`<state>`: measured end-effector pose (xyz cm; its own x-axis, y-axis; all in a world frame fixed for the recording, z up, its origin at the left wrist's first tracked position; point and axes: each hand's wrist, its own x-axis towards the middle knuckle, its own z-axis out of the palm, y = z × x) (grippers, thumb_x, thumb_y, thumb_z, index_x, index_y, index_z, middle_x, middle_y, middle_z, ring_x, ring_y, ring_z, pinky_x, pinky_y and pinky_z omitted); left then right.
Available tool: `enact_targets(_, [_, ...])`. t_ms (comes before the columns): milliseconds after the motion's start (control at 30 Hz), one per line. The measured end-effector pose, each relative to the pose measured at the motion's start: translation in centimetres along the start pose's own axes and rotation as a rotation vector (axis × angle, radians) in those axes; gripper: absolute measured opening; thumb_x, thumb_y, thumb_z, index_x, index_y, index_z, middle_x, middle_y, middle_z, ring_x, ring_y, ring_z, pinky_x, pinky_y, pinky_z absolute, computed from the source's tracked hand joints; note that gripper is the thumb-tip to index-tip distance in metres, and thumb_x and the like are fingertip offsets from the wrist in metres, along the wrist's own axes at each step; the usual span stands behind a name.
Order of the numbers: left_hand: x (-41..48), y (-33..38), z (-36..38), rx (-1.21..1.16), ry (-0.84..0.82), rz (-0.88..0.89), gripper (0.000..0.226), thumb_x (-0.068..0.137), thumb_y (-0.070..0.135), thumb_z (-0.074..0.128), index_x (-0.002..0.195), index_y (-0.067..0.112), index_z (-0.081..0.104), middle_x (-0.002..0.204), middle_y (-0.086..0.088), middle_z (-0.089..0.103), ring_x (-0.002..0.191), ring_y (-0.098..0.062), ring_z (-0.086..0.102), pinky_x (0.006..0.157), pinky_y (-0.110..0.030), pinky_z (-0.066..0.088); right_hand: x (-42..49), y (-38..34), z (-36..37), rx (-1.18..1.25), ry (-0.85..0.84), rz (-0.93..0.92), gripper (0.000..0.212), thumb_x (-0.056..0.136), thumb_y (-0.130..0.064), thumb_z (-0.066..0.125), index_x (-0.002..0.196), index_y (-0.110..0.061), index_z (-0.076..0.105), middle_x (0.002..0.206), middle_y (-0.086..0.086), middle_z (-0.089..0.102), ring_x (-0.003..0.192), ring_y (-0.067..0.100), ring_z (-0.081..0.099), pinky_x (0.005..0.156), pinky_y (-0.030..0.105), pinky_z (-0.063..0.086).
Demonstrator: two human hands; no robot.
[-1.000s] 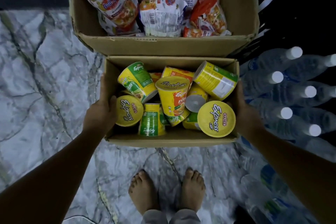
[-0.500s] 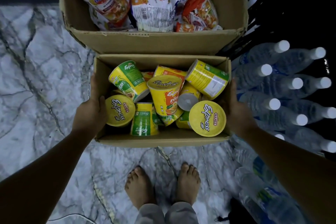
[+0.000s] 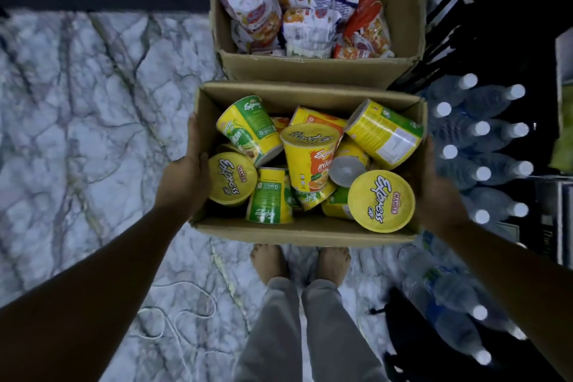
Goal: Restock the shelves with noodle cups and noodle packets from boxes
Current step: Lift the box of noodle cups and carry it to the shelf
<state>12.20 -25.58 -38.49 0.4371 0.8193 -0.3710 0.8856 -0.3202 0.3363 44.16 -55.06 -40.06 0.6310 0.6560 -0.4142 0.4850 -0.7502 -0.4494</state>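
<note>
I hold an open cardboard box (image 3: 297, 231) above my feet. Several yellow and green noodle cups (image 3: 380, 201) lie jumbled inside it. My left hand (image 3: 189, 174) grips the box's left wall, thumb hooked over the rim beside a cup lid. My right hand (image 3: 434, 186) grips the right wall. Beyond it, a second open cardboard box (image 3: 310, 70) stands on the floor with several noodle packets (image 3: 313, 25) in it.
Marble floor (image 3: 86, 133) spreads to the left, with a thin white cable (image 3: 176, 316) lying near my feet. Several water bottles (image 3: 483, 149) with white caps stand packed on the right, against dark shelving (image 3: 496, 9).
The box of cups has risen toward me with both hands on it, covering more of my feet. The view has shifted, so both boxes sit further right.
</note>
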Motion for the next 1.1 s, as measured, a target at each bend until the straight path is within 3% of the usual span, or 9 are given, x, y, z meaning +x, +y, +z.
enact_targets(67, [-2.6,0.6,-3.0,-0.015,0.01,0.01,0.075,0.108,0.019,0.041,0.165,0.028,-0.007,0.061,-0.005,0.046,0.06,-0.031,0.046,0.061,-0.04,0.037,-2.2,-1.8,-2.4,-0.02,0.0,0.007,0.094,0.101,-0.016,0.061,0.163,-0.019,-0.01,0.072,0.015,0.057,0.064,0.036,0.059,0.063,0.037,0.041])
enact_targets(133, [-5.2,1.1,-6.1,-0.025,0.021,0.006,0.074,0.108,0.018,0.042,0.165,0.027,-0.005,0.06,-0.003,0.044,0.06,-0.028,0.044,0.06,-0.041,0.037,-4.3,-3.3,-4.7,-0.037,0.004,0.0,0.096,0.099,-0.013,0.061,0.163,-0.021,-0.011,0.079,0.026,0.064,0.07,0.042,0.064,0.064,0.038,0.041])
enact_targets(400, [-13.6,2.3,-16.9,0.004,0.047,0.024,0.074,0.108,0.019,0.044,0.166,0.024,-0.003,0.08,-0.034,0.065,0.074,-0.051,0.063,0.065,-0.047,0.043,-13.6,-8.2,-12.3,0.04,0.015,-0.041,0.087,0.105,-0.018,0.05,0.162,-0.025,-0.016,0.07,0.019,0.065,0.056,0.032,0.059,0.054,0.042,0.05])
enact_targets(500, [-15.8,3.0,-20.1,0.009,0.063,0.069,0.074,0.108,0.02,0.043,0.165,0.024,-0.003,0.07,-0.024,0.06,0.067,-0.045,0.061,0.062,-0.043,0.041,-16.8,-10.1,-14.9,0.045,0.037,-0.017,0.087,0.105,-0.017,0.05,0.162,-0.025,-0.014,0.073,0.017,0.065,0.059,0.032,0.058,0.055,0.038,0.046])
enact_targets(633, [-18.0,4.5,-23.5,-0.021,0.092,0.12,0.074,0.107,0.017,0.046,0.166,0.022,0.001,0.058,-0.001,0.044,0.051,-0.024,0.04,0.055,-0.036,0.034,-20.3,-12.1,-18.0,0.02,0.061,0.002,0.084,0.105,-0.015,0.052,0.163,-0.019,-0.008,0.076,0.022,0.066,0.06,0.035,0.058,0.054,0.035,0.037])
enact_targets(733, [-19.2,5.3,-25.1,-0.04,0.095,0.143,0.076,0.106,0.014,0.049,0.166,0.021,0.003,0.05,0.004,0.038,0.043,-0.018,0.036,0.046,-0.03,0.023,-22.1,-13.1,-19.9,0.0,0.08,0.041,0.084,0.106,-0.018,0.051,0.163,-0.023,-0.011,0.07,0.015,0.063,0.052,0.024,0.052,0.049,0.028,0.025])
enact_targets(933, [-20.3,6.1,-26.8,-0.089,0.084,0.135,0.077,0.107,0.018,0.046,0.165,0.03,-0.003,0.052,-0.002,0.047,0.048,-0.027,0.048,0.05,-0.044,0.045,-22.7,-13.9,-22.0,-0.011,0.113,0.025,0.084,0.105,-0.017,0.05,0.163,-0.021,-0.01,0.064,0.013,0.06,0.055,0.03,0.056,0.052,0.036,0.041])
enact_targets(1100, [-20.9,5.8,-27.7,-0.134,0.116,0.146,0.08,0.107,0.017,0.048,0.164,0.035,-0.005,0.053,-0.009,0.051,0.047,-0.031,0.051,0.047,-0.043,0.044,-22.4,-14.7,-23.4,-0.004,0.139,-0.017,0.083,0.105,-0.016,0.049,0.163,-0.022,-0.011,0.062,0.013,0.061,0.05,0.026,0.054,0.05,0.034,0.04])
